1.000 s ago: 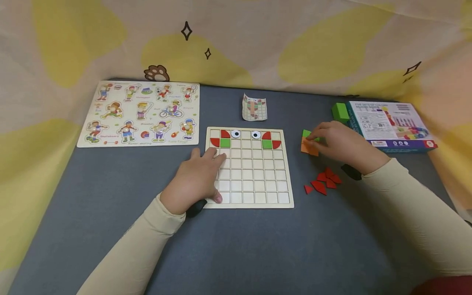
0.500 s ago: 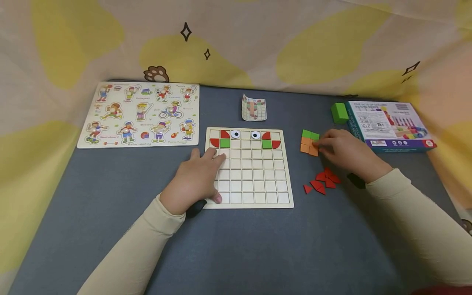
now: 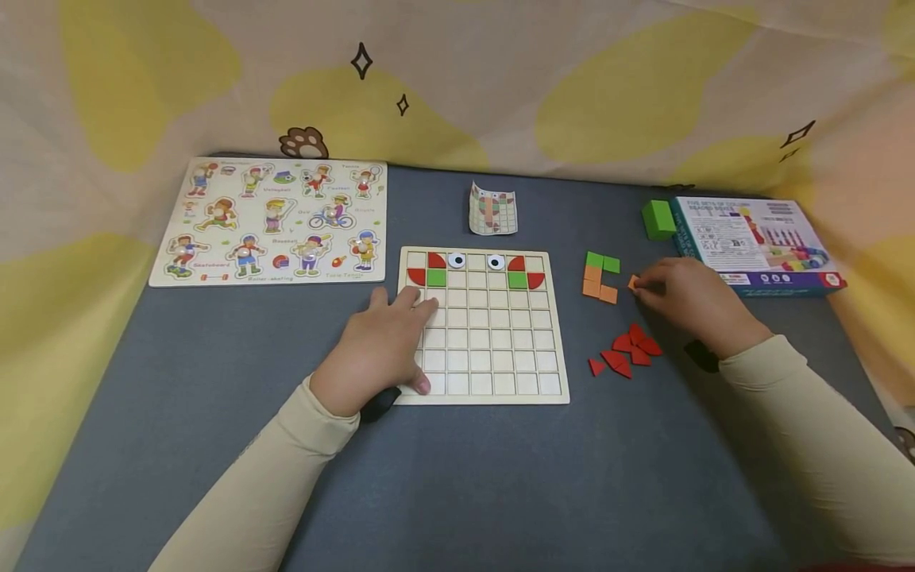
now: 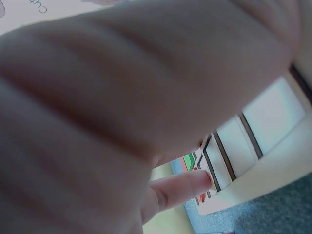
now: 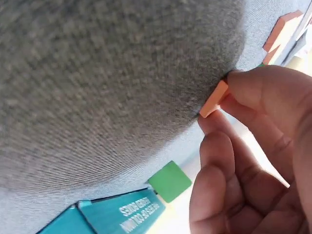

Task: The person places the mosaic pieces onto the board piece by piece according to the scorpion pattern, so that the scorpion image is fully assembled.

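Observation:
My right hand (image 3: 689, 298) pinches a small orange square tile (image 5: 214, 99) between thumb and fingers, right of the other tiles. Beside it lie several orange tiles (image 3: 592, 281) and two green tiles (image 3: 611, 264). My left hand (image 3: 379, 342) rests with spread fingers on the left edge of the wooden grid board (image 3: 489, 318). In the board's top two rows sit two googly-eye pieces (image 3: 456, 260), red quarter-circle pieces (image 3: 534, 280) and green squares (image 3: 436, 277). The left wrist view is mostly filled by the hand, with the thumb (image 4: 187, 184) over the board.
Several red pieces (image 3: 632, 349) lie nearer than the orange tiles. A small pattern card (image 3: 503, 213) stands behind the board. A picture puzzle board (image 3: 268, 230) is at the back left; a green block (image 3: 658, 220) and a printed box (image 3: 758, 246) are at the back right.
My right hand has drawn one orange tile away from the group, to the right and slightly nearer, leaving a gap under the green tiles. The left hand stays in place.

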Demonstrator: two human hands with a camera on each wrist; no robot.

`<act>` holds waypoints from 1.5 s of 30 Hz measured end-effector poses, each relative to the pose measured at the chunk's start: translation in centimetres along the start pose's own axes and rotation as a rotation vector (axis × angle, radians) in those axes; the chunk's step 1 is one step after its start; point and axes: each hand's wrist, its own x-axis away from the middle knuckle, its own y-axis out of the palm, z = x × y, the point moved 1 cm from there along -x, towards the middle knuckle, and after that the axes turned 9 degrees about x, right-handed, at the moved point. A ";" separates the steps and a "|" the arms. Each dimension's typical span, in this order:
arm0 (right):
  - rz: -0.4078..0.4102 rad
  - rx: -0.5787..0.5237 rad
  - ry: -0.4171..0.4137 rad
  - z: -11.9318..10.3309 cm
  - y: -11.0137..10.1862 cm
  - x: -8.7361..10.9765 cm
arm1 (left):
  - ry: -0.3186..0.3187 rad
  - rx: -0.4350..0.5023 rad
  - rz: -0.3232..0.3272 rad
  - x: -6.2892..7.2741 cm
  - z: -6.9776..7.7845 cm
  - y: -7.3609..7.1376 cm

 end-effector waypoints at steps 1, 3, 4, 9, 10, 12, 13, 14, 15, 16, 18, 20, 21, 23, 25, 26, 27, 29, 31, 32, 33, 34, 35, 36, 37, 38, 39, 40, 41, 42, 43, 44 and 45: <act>-0.003 0.000 0.017 -0.1 -0.1 0.0 | 0.000 0.000 -0.001 0.0 0.0 0.0; 0.007 0.009 0.039 -0.5 -0.5 -0.3 | -0.001 0.001 -0.002 0.0 0.0 0.0; 0.023 0.017 0.040 -0.9 -0.8 -0.5 | -0.002 0.001 -0.003 0.1 0.0 0.0; 0.127 0.020 -0.096 -6.1 -2.1 -2.8 | -0.002 0.003 0.002 0.2 -0.1 0.0; 0.143 0.009 -0.153 -7.6 -2.3 -3.4 | -0.001 0.003 0.002 0.2 -0.1 0.0; 0.164 -0.019 -0.264 -10.4 -2.4 -4.4 | 0.001 0.004 0.002 0.2 0.0 0.0; 0.171 -0.032 -0.318 -11.6 -2.4 -4.9 | 0.003 0.004 0.001 0.2 0.0 0.0; 0.178 -0.044 -0.364 -12.8 -2.3 -5.5 | 0.004 0.004 0.000 0.2 0.0 0.0; 0.179 -0.049 -0.406 -13.8 -2.2 -5.9 | 0.004 0.004 -0.001 0.2 0.1 0.0; 0.173 -0.059 -0.435 -14.7 -2.1 -6.4 | 0.004 0.003 -0.003 0.1 0.2 -0.1; 0.158 -0.078 -0.471 -16.1 -1.9 -7.2 | 0.003 0.001 -0.005 0.0 0.2 0.0; 0.138 -0.092 -0.481 -16.9 -1.6 -7.9 | 0.003 -0.002 -0.006 0.0 0.3 0.0; 0.130 -0.095 -0.482 -17.2 -1.5 -8.1 | 0.005 -0.005 -0.005 -0.1 0.3 0.0; 0.115 -0.096 -0.477 -17.6 -1.2 -8.5 | 0.010 -0.009 0.000 -0.1 0.3 0.0; 0.109 -0.087 -0.470 -17.7 -0.9 -8.7 | 0.015 -0.011 0.006 -0.1 0.3 -0.1; 0.111 -0.085 -0.470 -17.7 -0.7 -8.8 | 0.018 -0.012 0.008 -0.1 0.3 -0.1; 0.115 -0.082 -0.475 -17.8 -0.6 -8.9 | 0.020 -0.013 0.011 -0.1 0.3 -0.1; 0.130 -0.076 -0.496 -17.8 -0.4 -9.0 | 0.020 -0.013 0.012 -0.1 0.2 -0.1; 0.152 -0.065 -0.524 -17.9 -0.2 -9.0 | 0.017 -0.013 0.011 -0.1 0.1 -0.1; 0.164 -0.057 -0.539 -17.9 -0.1 -9.1 | 0.016 -0.013 0.011 -0.1 0.1 -0.1; 0.172 -0.048 -0.552 -17.9 -0.1 -9.1 | 0.014 -0.012 0.011 -0.1 0.0 -0.2; 0.176 -0.040 -0.560 -18.0 0.0 -9.1 | 0.011 -0.012 0.010 -0.1 0.0 -0.2; 0.176 -0.031 -0.563 -18.0 0.0 -9.1 | 0.009 -0.012 0.007 -0.1 0.0 -0.2; 0.170 -0.026 -0.557 -18.0 0.0 -9.1 | 0.007 -0.012 0.005 -0.1 0.0 -0.2; 0.159 -0.024 -0.548 -17.9 0.0 -9.0 | 0.005 -0.012 0.003 -0.1 0.0 -0.2; 0.147 -0.025 -0.537 -17.9 -0.1 -9.0 | 0.003 -0.011 -0.001 -0.1 0.0 -0.3; 0.135 -0.026 -0.525 -17.9 -0.1 -8.9 | 0.000 -0.012 -0.005 -0.1 0.0 -0.3; 0.124 -0.028 -0.511 -17.9 -0.2 -8.9 | -0.004 -0.012 -0.008 -0.1 0.0 -0.3; 0.114 -0.031 -0.497 -17.9 -0.3 -8.8 | -0.007 -0.011 -0.012 -0.1 0.0 -0.3; 0.106 -0.035 -0.484 -17.9 -0.3 -8.7 | -0.009 -0.009 -0.014 -0.1 0.0 -0.3; 0.100 -0.035 -0.475 -17.9 -0.4 -8.7 | -0.011 -0.008 -0.016 -0.1 0.0 -0.3; 0.097 -0.033 -0.469 -18.0 -0.4 -8.7 | -0.012 -0.006 -0.018 -0.1 0.0 -0.2; 0.095 -0.031 -0.461 -18.0 -0.5 -8.6 | -0.013 -0.005 -0.018 -0.1 0.0 -0.2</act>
